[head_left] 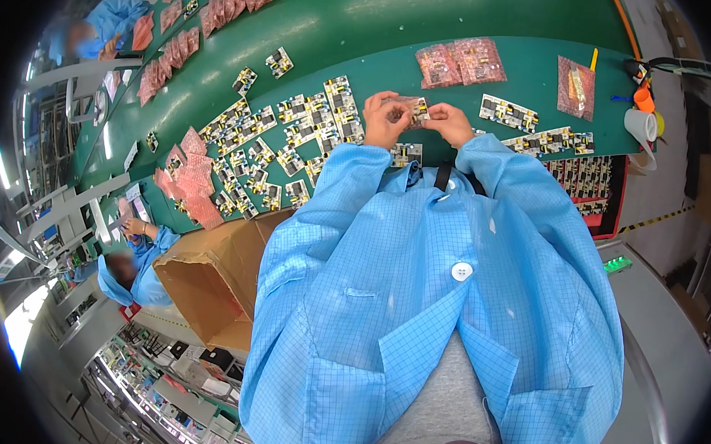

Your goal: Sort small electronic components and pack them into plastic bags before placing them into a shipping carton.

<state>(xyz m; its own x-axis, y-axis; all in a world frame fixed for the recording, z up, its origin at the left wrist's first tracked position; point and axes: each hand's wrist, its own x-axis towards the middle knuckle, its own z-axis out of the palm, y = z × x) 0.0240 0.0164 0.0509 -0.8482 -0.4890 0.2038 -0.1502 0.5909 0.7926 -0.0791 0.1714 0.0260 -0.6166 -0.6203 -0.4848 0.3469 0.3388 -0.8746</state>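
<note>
Left hand point(384, 121) curled, gripping small circuit board point(419, 111); right hand point(452, 126) pinching its right edge. On my remote feed, pink bubble-wrap packs point(481, 60) lie beyond, on green table point(532, 77).

Small circuit board point(419, 111), held between left hand point(384, 121) and right hand point(452, 124); board cluster point(322, 124), left of left hand; pink bubble bags point(481, 61), beyond both hands.

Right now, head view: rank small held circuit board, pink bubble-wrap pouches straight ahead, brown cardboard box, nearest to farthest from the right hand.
1. Small held circuit board, left of the right hand.
2. Pink bubble-wrap pouches, beyond it, ahead.
3. Brown cardboard box, far left.
</note>
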